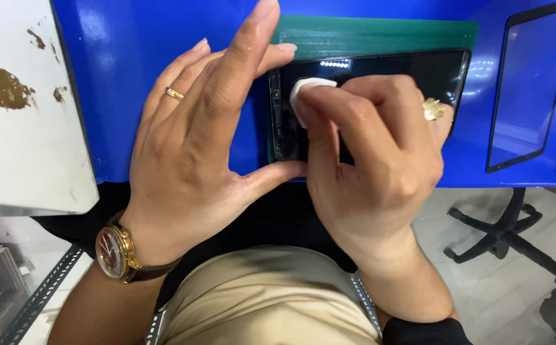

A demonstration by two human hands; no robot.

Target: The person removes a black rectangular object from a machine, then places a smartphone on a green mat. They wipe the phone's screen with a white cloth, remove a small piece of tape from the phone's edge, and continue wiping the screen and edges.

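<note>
Down on the blue table (163,38), a dark phone (418,70) lies on a green mat (380,35). Left hand (195,147) is spread, thumb and fingertips bracing the phone's near end. Right hand (367,166) pinches a small white pad (307,89), perhaps cotton, against the screen. A separate black glass panel (527,89) lies well apart at right.
</note>
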